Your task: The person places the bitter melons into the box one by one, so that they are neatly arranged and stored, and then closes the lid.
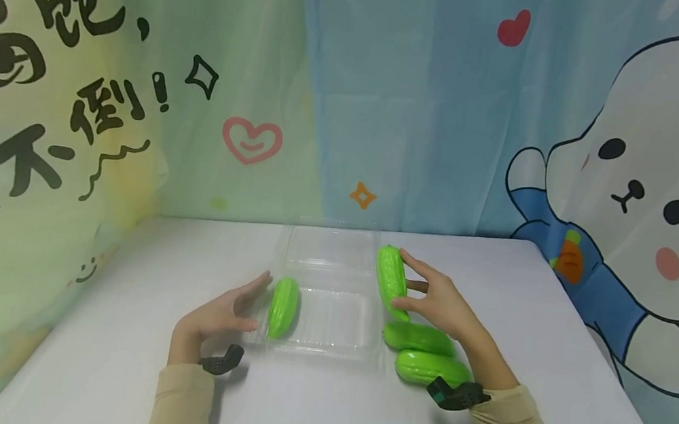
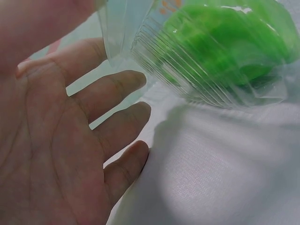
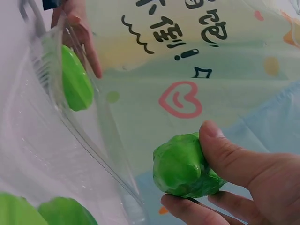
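Note:
My right hand (image 1: 438, 303) pinches a bright green toy cucumber (image 1: 391, 278) between thumb and fingers, above the table at the right side of a clear plastic clamshell box (image 1: 335, 321). In the right wrist view the held cucumber (image 3: 180, 166) shows end-on. Another cucumber (image 1: 284, 308) lies lengthwise inside the box, along its left wall. Beside that wall is my left hand (image 1: 222, 306), its fingers spread and holding nothing. From the left wrist view, the box's ribbed side (image 2: 164, 61) is close to the fingertips; whether they touch cannot be told.
Two more cucumbers, a farther one (image 1: 419, 338) and a nearer one (image 1: 431, 369), lie side by side under my right wrist. The box's lid (image 1: 330, 248) is folded back toward the printed curtain (image 1: 374, 106) behind the white table (image 1: 296, 406).

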`<state>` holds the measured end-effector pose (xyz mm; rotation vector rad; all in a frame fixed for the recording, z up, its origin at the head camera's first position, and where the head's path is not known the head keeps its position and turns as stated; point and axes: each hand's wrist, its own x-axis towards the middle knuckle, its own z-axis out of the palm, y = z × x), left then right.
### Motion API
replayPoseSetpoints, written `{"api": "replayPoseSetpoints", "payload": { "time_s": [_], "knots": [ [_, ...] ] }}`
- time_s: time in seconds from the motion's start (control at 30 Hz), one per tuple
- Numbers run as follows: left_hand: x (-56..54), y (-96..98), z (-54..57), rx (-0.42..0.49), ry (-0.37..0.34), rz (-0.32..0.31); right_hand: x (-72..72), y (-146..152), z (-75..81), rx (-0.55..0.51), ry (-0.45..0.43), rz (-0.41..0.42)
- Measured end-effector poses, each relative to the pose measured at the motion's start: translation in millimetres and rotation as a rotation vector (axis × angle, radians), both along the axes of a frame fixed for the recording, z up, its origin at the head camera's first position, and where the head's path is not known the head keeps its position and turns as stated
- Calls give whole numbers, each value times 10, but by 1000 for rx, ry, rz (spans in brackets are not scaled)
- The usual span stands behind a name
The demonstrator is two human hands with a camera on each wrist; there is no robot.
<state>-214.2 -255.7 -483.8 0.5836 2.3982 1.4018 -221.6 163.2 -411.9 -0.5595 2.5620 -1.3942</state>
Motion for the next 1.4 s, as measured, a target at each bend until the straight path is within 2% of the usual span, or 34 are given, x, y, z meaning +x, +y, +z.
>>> {"api": "replayPoseSetpoints", "payload": {
  "time_s": [0.3,0.7,0.87,1.4],
  "knots": [
    [-28,44,46,-40,-16,29,-9,-141,-69,-17,-21,-9],
    [29,48,63,-18,-22,6,40,-420,-194,-77,-88,-49],
    [16,58,61,-10,-29,6,32,-558,-221,-108,-84,-45],
    [5,51,54,12,-53,26,5,-913,-287,-166,-128,-128]
  ]
}}
